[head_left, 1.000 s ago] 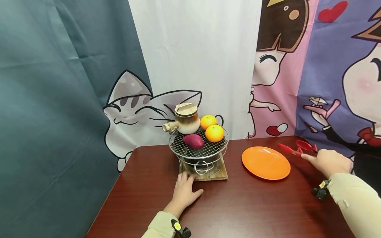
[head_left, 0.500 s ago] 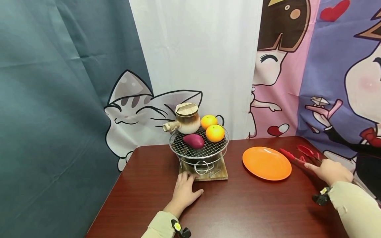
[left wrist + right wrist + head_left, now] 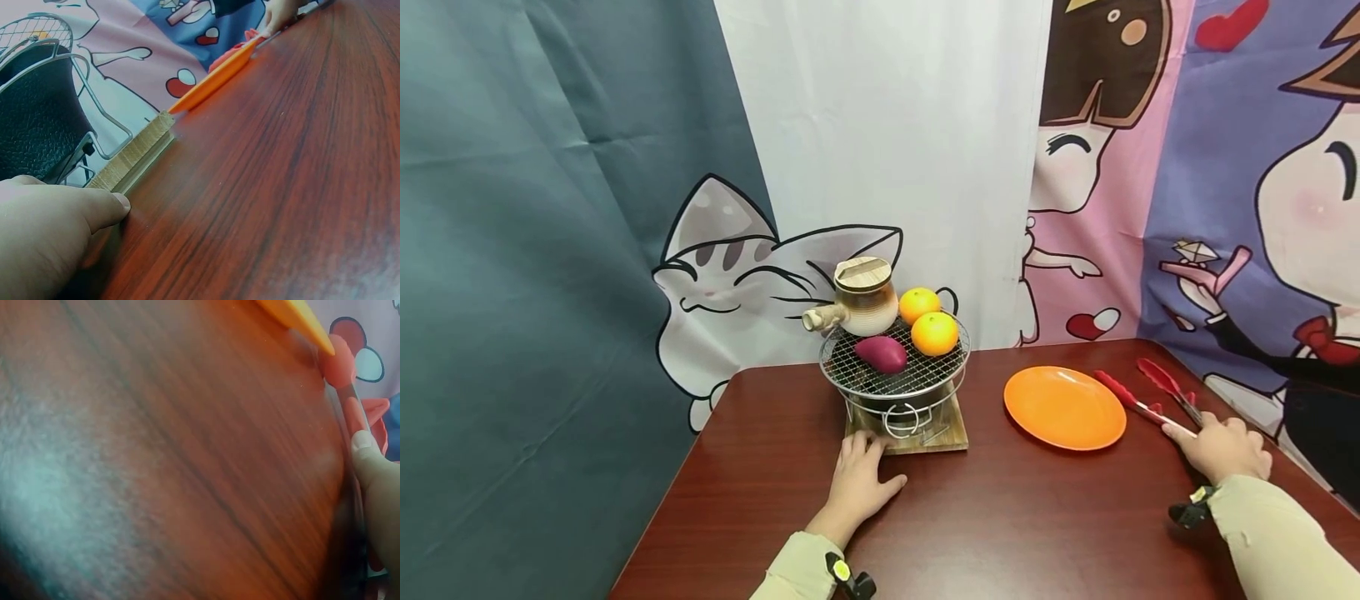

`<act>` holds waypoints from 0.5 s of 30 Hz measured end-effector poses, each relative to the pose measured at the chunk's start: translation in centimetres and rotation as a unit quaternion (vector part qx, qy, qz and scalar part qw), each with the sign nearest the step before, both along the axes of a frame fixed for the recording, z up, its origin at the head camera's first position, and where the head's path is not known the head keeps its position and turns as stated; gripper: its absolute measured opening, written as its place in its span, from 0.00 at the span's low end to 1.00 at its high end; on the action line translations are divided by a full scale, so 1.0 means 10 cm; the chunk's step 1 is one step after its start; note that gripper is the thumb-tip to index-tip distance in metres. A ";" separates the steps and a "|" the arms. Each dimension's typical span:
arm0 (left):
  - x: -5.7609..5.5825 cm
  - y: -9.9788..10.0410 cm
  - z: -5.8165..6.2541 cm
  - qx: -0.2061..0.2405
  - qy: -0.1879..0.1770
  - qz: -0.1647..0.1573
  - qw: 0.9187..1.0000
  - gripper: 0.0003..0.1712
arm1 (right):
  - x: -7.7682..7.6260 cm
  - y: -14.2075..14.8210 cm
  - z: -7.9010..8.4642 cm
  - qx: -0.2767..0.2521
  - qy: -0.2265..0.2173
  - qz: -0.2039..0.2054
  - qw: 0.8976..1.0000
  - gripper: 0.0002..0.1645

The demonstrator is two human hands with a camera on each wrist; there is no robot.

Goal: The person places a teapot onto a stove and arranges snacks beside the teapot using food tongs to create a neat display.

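Note:
At the table's right side my right hand (image 3: 1225,450) holds a pair of tongs (image 3: 1131,398) with red tips and metal arms. The tongs lie low over the tabletop, spread apart, one red tip close to the orange plate (image 3: 1063,408). In the right wrist view the thumb (image 3: 362,440) presses along one tong arm; the other fingers are mostly hidden. My left hand (image 3: 856,483) rests with spread fingers at the front left corner of a wooden board (image 3: 951,429). On that board stands a small round grill (image 3: 898,383).
A purple eggplant-like piece (image 3: 883,354), two oranges (image 3: 935,333) and a lidded clay pot (image 3: 867,300) with a side handle sit on the grill's mesh. A printed curtain (image 3: 887,125) hangs behind the dark red table (image 3: 1000,525).
My right hand has come down and a little toward me, lowering the tongs to the table beside the plate. The left hand keeps its place at the board. The head view shifts slightly.

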State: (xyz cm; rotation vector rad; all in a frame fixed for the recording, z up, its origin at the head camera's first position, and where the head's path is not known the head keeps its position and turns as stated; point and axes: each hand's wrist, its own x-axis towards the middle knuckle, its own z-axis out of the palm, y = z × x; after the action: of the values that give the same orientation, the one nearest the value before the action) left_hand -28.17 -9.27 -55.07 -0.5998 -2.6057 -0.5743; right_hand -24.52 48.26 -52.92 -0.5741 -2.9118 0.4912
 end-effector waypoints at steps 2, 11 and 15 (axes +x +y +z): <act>0.01 0.00 -0.01 0.000 -0.001 0.000 1.000 0.32 | 0.02 -0.01 -0.02 0.005 0.008 0.000 1.000 0.61; 0.01 -0.10 0.02 0.039 0.015 -0.019 0.999 0.35 | 0.01 -0.11 -0.03 0.020 0.042 0.015 0.999 0.63; -0.03 -0.31 0.12 0.088 0.031 -0.011 0.996 0.35 | -0.12 -0.36 0.10 0.037 0.134 0.034 0.990 0.58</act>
State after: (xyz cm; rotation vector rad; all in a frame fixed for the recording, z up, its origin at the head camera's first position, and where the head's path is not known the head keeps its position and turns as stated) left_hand -28.51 -12.35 -53.85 -0.5806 -2.4604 -0.7705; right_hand -25.71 44.66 -51.91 -0.3684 -2.6870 0.4281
